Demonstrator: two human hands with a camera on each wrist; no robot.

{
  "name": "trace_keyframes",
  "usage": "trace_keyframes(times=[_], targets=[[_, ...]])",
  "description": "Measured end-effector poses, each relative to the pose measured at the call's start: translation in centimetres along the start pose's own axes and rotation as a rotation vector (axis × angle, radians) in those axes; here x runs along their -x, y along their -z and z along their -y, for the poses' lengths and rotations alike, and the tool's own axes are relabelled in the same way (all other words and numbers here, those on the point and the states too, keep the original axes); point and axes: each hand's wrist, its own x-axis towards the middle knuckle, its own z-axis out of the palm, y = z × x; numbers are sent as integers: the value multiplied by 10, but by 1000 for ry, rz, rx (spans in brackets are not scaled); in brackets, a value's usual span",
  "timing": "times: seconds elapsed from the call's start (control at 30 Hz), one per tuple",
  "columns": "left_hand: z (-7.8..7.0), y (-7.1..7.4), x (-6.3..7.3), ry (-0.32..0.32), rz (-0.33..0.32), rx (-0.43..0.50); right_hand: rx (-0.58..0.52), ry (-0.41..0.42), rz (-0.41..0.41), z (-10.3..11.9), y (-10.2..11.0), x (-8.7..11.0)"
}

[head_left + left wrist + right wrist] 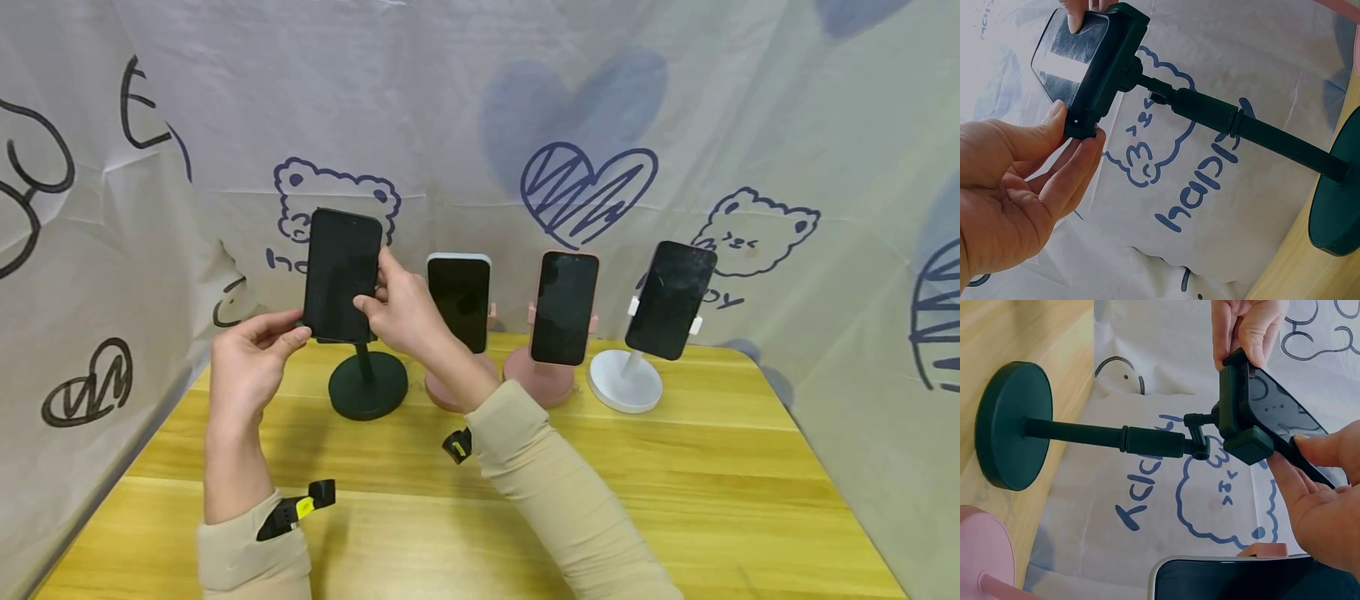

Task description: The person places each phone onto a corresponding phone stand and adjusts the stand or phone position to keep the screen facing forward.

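Observation:
A black-screened smartphone (pixel 341 275) stands nearly upright in the clamp of a dark green phone stand (pixel 367 386) at the table's left. My right hand (pixel 408 308) holds the phone by its right edge, thumb on the screen and fingers behind. At the lower left corner my left hand (pixel 251 362) pinches the end of the clamp (pixel 1082 128), its thumb on the front and its fingers behind. In the right wrist view the other clamp jaw lies against the phone's near side, close to my right fingertips. The stand's round base sits flat on the table.
To the right stand a pink stand with a white-edged phone (pixel 459 304), partly behind my right forearm, another pink stand (pixel 538 377) with a phone, and a white stand (pixel 625 382) with a tilted phone. A printed cloth (pixel 450 125) hangs behind the wooden table (pixel 675 500).

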Motion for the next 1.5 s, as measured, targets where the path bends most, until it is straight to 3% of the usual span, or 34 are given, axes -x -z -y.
trace_keyframes(times=[0.23, 0.5, 0.6, 0.83, 1.03, 1.27, 1.5], targets=[[1, 2, -1, 11, 13, 4, -146, 50, -61, -1, -3, -3], [0, 2, 0, -9, 33, -13, -111, 89, -171, 3, -6, -9], [1, 2, -1, -34, 78, 5, -91, 86, -160, 4, -5, -9], [7, 3, -3, -78, 215, 155, -36, 100, -129, 2, -2, -10], [6, 3, -1, -45, 199, 181, 63, 127, -98, 1, -4, -12], [4, 1, -2, -56, 185, 162, -22, 84, -78, -3, -5, -11], [5, 1, -1, -60, 172, 143, -35, 64, -50, -3, -5, -11]])
